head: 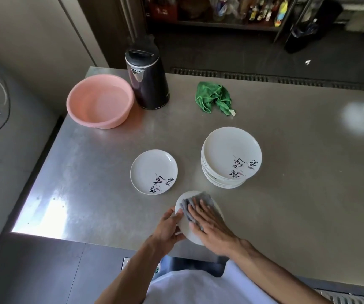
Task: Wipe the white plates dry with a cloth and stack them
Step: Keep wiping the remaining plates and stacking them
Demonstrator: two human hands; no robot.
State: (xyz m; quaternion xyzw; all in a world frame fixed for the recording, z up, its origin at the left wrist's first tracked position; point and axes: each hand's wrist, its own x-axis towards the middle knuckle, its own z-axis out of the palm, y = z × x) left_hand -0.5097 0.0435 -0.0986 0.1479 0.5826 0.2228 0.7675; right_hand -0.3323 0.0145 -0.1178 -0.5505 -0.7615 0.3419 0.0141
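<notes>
firmly, left hand (169, 227) grips glossy round plate (186, 233), flat right hand (209, 224) presses nubby cloth (195, 199)

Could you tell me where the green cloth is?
In the head view, the crumpled green cloth lies far back on the stainless steel table, right of the tall dark kettle.

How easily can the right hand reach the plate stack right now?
Probably easily, yes: bare table lies between the right hand and the plate stack, though it is pressing the grey cloth.
</notes>
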